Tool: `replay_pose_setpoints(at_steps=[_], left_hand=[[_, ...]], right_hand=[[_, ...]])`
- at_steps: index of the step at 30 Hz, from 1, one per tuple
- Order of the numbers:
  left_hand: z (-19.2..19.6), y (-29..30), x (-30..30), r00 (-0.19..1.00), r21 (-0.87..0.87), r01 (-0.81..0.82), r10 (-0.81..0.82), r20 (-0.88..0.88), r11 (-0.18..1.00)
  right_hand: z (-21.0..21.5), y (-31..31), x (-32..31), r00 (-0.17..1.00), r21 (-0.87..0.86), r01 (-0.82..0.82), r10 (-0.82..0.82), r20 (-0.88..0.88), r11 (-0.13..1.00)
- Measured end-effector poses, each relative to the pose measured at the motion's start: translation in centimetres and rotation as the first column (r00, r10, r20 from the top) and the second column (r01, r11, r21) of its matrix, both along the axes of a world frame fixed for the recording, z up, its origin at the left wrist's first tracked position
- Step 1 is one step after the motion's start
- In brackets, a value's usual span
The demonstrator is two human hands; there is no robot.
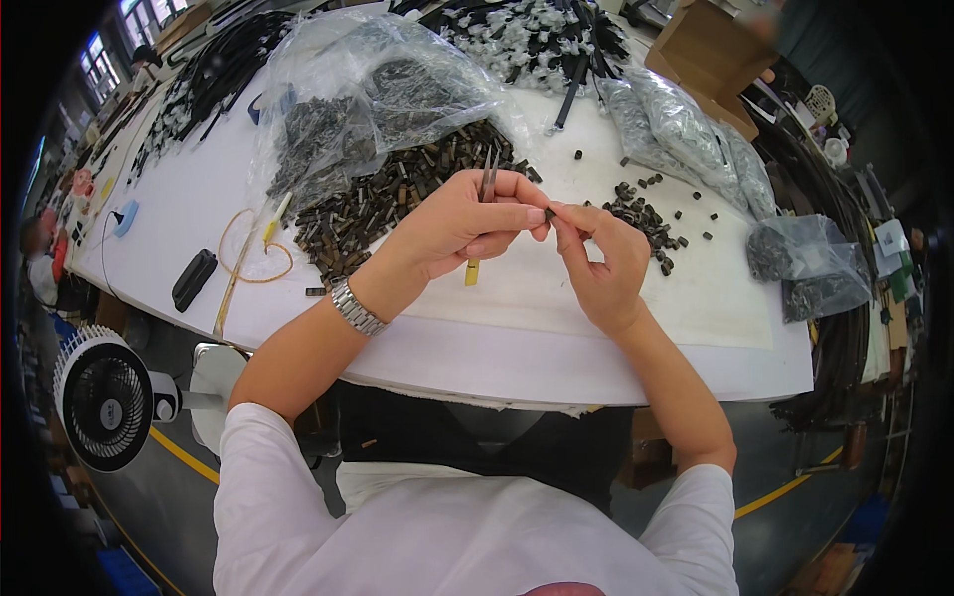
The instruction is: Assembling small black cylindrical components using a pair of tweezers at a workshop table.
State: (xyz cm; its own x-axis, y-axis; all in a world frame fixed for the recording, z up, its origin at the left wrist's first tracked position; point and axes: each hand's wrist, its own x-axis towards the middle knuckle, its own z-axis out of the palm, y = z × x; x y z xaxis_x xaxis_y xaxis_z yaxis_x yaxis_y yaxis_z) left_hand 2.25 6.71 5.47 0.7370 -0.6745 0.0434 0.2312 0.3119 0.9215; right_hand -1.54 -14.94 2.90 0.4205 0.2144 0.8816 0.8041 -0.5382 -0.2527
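My left hand (467,221), with a metal watch on its wrist, is closed around tweezers (489,177). Their two pointed metal tips stick up past the knuckles, and a yellow end shows below the palm. Thumb and fingertips of that hand meet those of my right hand (608,266) over a small dark piece (550,214), mostly covered by the fingers. Left of and beyond my hands spreads a heap of short brown-black pieces (368,204). Just past my right hand lies a looser scatter of small black ring-like pieces (641,214).
A large clear plastic bag (338,89) of dark pieces lies behind the heap. Filled bags (686,139) and an open cardboard box (711,55) stand at the far right. A black case (194,279) and yellow cord (260,277) are at left; a fan (104,397) stands beside the table.
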Motion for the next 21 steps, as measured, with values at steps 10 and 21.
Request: replay_pose_setpoints(at_steps=[10, 21], left_hand=[[0.7, -0.8, -1.7, 0.707, 0.225, -0.528, 0.277, 0.651, 0.819], [1.1, 0.8, 0.3, 0.977, 0.319, -0.15, 0.092, 0.19, 0.936]], right_hand=[[0.5, 1.6, -1.1, 0.815, 0.422, -0.079, 0.302, -0.494, 0.903], [1.8, 0.5, -1.3, 0.537, 0.552, -0.085, 0.505, -0.675, 0.829]])
